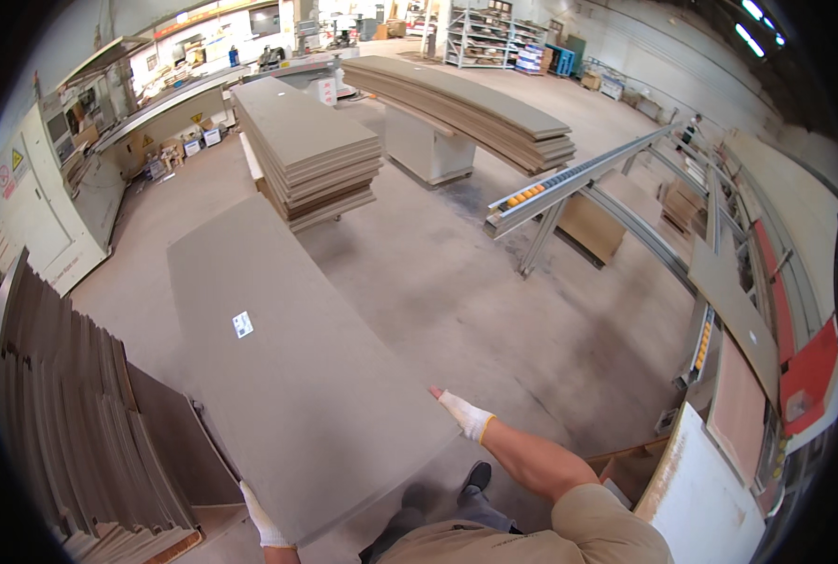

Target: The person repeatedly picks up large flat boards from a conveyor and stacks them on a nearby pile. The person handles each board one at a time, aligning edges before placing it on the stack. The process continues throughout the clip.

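Observation:
A long grey-brown flat panel point(306, 404) stretches away in front of me, with a small white printed label point(242, 324) on its upper face. My left hand point(264, 519), in a white knitted glove, grips its left edge close to my body. On the opposite edge, my right hand point(463, 414) holds the panel; its glove leaves the fingertips bare. The fingers of both hands are partly hidden by the board. Its far end reaches toward a stack of similar panels point(308, 132).
Many panels stand on edge in a rack point(71, 414) at my left. Another panel stack point(457, 94) lies on a pale base further off. A metal roller conveyor point(579, 179) runs along the right. A white machine cabinet point(47, 188) stands far left. A white board point(701, 498) is near my right elbow.

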`<state>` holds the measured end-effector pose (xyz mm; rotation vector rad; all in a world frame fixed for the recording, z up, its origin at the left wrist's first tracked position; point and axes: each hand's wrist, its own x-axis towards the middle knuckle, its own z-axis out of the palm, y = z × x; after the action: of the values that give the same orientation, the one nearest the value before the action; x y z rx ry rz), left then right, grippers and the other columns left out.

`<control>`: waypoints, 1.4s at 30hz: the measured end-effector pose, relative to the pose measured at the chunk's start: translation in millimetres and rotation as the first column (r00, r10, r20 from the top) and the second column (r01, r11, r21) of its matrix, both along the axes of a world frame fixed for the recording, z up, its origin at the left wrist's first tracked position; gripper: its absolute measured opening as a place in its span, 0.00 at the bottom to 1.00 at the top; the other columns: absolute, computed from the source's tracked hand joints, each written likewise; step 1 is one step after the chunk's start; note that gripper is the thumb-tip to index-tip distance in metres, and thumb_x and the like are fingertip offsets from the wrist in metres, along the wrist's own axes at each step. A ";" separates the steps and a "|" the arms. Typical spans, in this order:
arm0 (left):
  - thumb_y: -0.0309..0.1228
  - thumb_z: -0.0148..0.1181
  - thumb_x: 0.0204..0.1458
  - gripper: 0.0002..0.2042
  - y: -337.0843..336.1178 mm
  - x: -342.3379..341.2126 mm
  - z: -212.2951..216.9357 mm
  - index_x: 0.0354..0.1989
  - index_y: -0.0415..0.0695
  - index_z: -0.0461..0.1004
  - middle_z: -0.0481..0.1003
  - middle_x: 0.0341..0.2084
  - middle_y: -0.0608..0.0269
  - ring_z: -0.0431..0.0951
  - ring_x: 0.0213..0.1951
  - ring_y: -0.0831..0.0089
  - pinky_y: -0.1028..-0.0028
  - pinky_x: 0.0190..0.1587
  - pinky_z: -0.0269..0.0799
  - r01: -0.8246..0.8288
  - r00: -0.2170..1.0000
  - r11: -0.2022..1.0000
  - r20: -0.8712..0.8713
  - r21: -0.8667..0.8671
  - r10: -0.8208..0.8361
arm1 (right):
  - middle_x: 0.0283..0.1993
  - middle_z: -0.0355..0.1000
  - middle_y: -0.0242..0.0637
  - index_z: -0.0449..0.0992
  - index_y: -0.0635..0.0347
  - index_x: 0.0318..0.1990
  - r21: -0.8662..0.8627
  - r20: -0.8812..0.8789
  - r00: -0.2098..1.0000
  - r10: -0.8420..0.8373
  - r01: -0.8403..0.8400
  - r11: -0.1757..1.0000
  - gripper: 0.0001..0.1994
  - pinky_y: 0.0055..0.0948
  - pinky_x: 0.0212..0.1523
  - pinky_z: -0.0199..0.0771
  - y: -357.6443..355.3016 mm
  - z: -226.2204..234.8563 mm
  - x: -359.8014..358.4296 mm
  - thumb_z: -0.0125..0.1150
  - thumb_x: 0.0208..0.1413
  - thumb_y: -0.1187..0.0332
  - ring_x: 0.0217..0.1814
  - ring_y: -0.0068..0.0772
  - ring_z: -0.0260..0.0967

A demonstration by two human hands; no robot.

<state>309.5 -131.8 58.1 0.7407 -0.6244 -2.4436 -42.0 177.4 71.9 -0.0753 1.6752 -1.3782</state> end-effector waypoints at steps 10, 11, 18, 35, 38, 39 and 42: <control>0.61 0.43 0.68 0.37 -20.2 26.1 -13.0 0.73 0.44 0.61 0.65 0.69 0.55 0.67 0.65 0.54 0.57 0.67 0.64 -0.012 0.999 0.995 0.033 -0.103 0.015 | 0.81 0.50 0.40 0.54 0.58 0.78 -0.054 -0.020 0.988 0.156 -0.156 0.986 0.44 0.32 0.79 0.41 -16.6 -6.6 10.3 0.38 0.68 0.31 0.84 0.37 0.43; 0.58 0.44 0.68 0.34 -16.9 23.5 -7.1 0.71 0.42 0.64 0.67 0.67 0.55 0.68 0.64 0.55 0.57 0.66 0.65 -0.042 0.998 0.996 0.034 -0.075 0.045 | 0.83 0.46 0.39 0.51 0.56 0.79 -0.084 0.016 0.985 0.169 -0.167 0.982 0.44 0.33 0.80 0.38 -18.1 -9.4 7.3 0.37 0.68 0.31 0.85 0.37 0.38; 0.62 0.44 0.66 0.41 -5.3 1.3 44.5 0.77 0.42 0.55 0.58 0.75 0.53 0.57 0.73 0.50 0.56 0.76 0.51 0.032 0.924 0.999 0.381 0.024 -0.039 | 0.78 0.54 0.49 0.59 0.57 0.76 0.129 -0.012 0.987 0.159 -0.156 0.979 0.46 0.41 0.77 0.48 -18.8 -28.6 -10.9 0.38 0.64 0.27 0.82 0.43 0.47; 0.28 0.52 0.62 0.14 314.1 -289.2 240.4 0.46 0.36 0.83 0.82 0.47 0.55 0.79 0.54 0.62 0.65 0.63 0.69 0.455 0.685 -0.178 0.471 -0.873 -0.556 | 0.50 0.79 0.46 0.76 0.58 0.60 0.299 -0.810 0.555 -0.189 0.669 0.681 0.19 0.36 0.54 0.77 374.7 125.2 146.2 0.57 0.62 0.71 0.52 0.47 0.78; 0.35 0.59 0.64 0.17 447.1 -340.0 170.1 0.56 0.37 0.79 0.80 0.55 0.53 0.79 0.57 0.65 0.67 0.63 0.70 0.499 0.112 -0.423 0.541 -0.756 -0.834 | 0.46 0.78 0.42 0.73 0.63 0.62 -0.085 -0.724 0.055 -0.687 0.982 0.168 0.21 0.33 0.52 0.77 439.3 97.2 211.3 0.54 0.60 0.77 0.48 0.37 0.77; 0.37 0.61 0.65 0.19 497.2 -352.4 138.6 0.58 0.39 0.78 0.81 0.54 0.58 0.79 0.55 0.68 0.69 0.60 0.72 0.522 -0.015 -0.384 0.442 -0.761 -0.897 | 0.44 0.77 0.41 0.70 0.64 0.63 -0.177 -0.774 -0.109 -0.624 0.983 0.048 0.22 0.30 0.49 0.77 456.1 91.0 230.7 0.53 0.61 0.78 0.48 0.31 0.76; 0.41 0.60 0.66 0.22 645.5 -377.1 115.2 0.63 0.41 0.72 0.78 0.54 0.60 0.79 0.53 0.69 0.65 0.57 0.74 0.787 -0.361 -0.419 0.214 -0.452 -0.908 | 0.44 0.76 0.37 0.67 0.64 0.65 -0.433 -0.429 -0.604 -0.671 0.790 -0.434 0.23 0.27 0.45 0.77 470.5 87.4 285.4 0.51 0.62 0.80 0.46 0.26 0.74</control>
<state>-67.6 513.7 173.3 -1.0941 -2.4601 -3.2328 243.4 647.9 159.3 2.0381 2.4450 -2.6391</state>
